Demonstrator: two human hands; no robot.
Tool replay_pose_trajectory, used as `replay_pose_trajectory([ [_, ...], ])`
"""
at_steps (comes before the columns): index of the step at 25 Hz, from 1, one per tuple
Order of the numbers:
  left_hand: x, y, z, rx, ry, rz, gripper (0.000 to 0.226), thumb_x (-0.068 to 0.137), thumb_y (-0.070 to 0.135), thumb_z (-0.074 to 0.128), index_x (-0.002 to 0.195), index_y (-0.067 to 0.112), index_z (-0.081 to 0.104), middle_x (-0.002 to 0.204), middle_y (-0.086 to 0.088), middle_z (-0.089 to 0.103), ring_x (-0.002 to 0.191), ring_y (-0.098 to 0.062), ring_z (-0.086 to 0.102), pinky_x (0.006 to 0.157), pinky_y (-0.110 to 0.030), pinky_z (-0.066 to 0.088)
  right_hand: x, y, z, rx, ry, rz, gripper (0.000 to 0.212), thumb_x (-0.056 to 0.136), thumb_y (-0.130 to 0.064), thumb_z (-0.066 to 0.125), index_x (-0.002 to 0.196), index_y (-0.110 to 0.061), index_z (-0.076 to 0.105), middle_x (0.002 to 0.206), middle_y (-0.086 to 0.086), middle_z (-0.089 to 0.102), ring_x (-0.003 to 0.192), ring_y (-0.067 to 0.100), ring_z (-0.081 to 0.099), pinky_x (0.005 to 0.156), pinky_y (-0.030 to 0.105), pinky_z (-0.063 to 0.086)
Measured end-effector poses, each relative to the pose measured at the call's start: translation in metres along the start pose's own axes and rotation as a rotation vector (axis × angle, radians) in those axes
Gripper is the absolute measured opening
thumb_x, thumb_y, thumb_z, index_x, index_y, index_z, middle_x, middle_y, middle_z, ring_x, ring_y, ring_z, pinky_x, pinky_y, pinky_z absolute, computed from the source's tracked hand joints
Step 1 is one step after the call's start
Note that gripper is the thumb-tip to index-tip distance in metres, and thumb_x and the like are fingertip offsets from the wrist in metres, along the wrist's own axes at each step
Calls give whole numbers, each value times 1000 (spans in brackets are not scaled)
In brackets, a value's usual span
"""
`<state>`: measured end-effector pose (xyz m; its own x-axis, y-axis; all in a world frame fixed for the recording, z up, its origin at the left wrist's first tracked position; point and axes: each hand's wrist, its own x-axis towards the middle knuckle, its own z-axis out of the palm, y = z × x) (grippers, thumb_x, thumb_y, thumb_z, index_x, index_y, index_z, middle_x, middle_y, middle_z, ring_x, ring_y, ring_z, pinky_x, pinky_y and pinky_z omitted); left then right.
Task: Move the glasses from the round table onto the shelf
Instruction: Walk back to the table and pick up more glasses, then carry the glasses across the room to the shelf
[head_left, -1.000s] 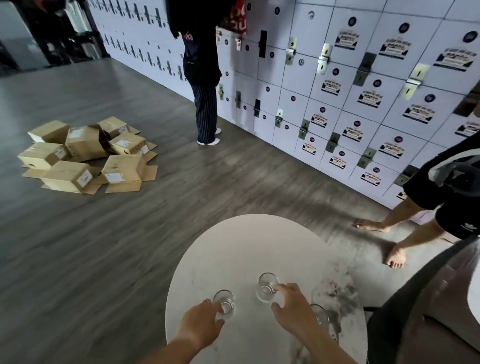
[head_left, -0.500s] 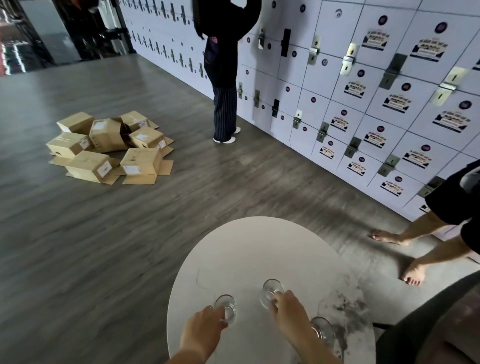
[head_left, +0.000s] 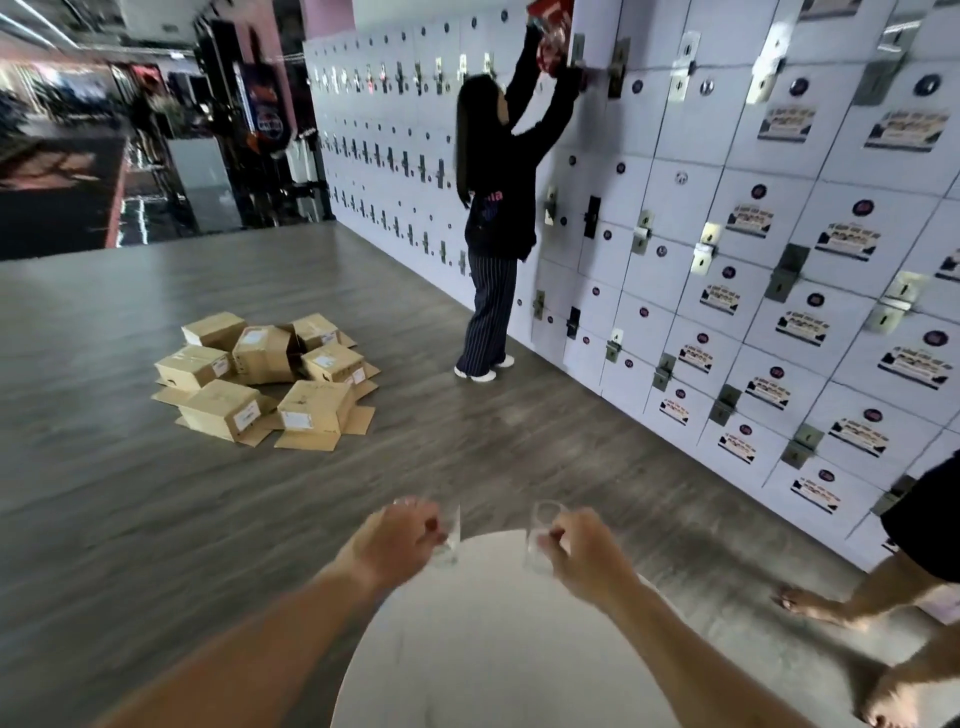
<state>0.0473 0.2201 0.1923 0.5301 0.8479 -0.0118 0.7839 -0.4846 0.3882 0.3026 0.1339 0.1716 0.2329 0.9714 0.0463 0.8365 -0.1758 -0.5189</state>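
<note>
My left hand (head_left: 392, 545) grips a small clear glass (head_left: 450, 535), held in the air above the far edge of the round white table (head_left: 483, 649). A second clear glass (head_left: 540, 538) is in my right hand (head_left: 584, 558), also lifted off the table, level with the first. Both glasses stay upright and are partly hidden by my fingers. The near part of the table falls below the view, so the third glass seen earlier is hidden.
A wall of white lockers (head_left: 727, 249) runs along the right. A person in dark clothes (head_left: 498, 218) reaches up into one. Several cardboard boxes (head_left: 270, 379) lie on the wooden floor at left. A barefoot person (head_left: 883, 613) stands close at the right.
Both hands closed on the two glasses and lifted them off the table. The view has tilted up, showing more of the lockers and less of the table.
</note>
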Motion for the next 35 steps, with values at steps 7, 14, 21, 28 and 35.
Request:
replay_pose_trajectory([
  [7, 48, 40, -195, 1, 284, 116, 12, 95, 31, 60, 91, 20, 61, 73, 9, 59, 65, -10, 56, 56, -24, 42, 80, -125, -148, -22, 193, -242, 26, 90, -49, 54, 82, -25, 60, 83, 1, 64, 72, 15, 61, 54, 23, 41],
  [14, 17, 32, -322, 26, 385, 99, 15, 94, 41, 57, 87, 28, 55, 87, 7, 62, 77, -9, 58, 61, -25, 39, 93, -250, -199, 59, 284, -344, 25, 86, -48, 60, 70, -30, 54, 85, -5, 58, 72, 2, 51, 52, 23, 32],
  [21, -69, -44, -369, 77, 441, -4, 19, 94, 42, 58, 78, 32, 53, 85, 10, 62, 79, -9, 58, 62, -26, 39, 68, -361, -159, 114, 230, -477, 22, 85, -48, 61, 73, -31, 57, 80, -15, 57, 75, -1, 51, 56, 23, 35],
  [28, -169, -148, -399, 137, 516, -198, 21, 92, 39, 61, 75, 29, 54, 87, 5, 64, 84, -16, 60, 66, -30, 45, 46, -479, -86, 86, 131, -639, 21, 91, -43, 62, 82, -24, 60, 88, -4, 59, 80, 11, 54, 61, 24, 37],
  [35, -232, -240, -427, 152, 558, -386, 21, 92, 39, 60, 80, 23, 58, 83, 6, 65, 81, -15, 59, 62, -28, 40, 55, -576, -13, 134, 15, -761, 19, 89, -44, 61, 81, -28, 58, 89, -4, 61, 78, 11, 55, 59, 25, 37],
])
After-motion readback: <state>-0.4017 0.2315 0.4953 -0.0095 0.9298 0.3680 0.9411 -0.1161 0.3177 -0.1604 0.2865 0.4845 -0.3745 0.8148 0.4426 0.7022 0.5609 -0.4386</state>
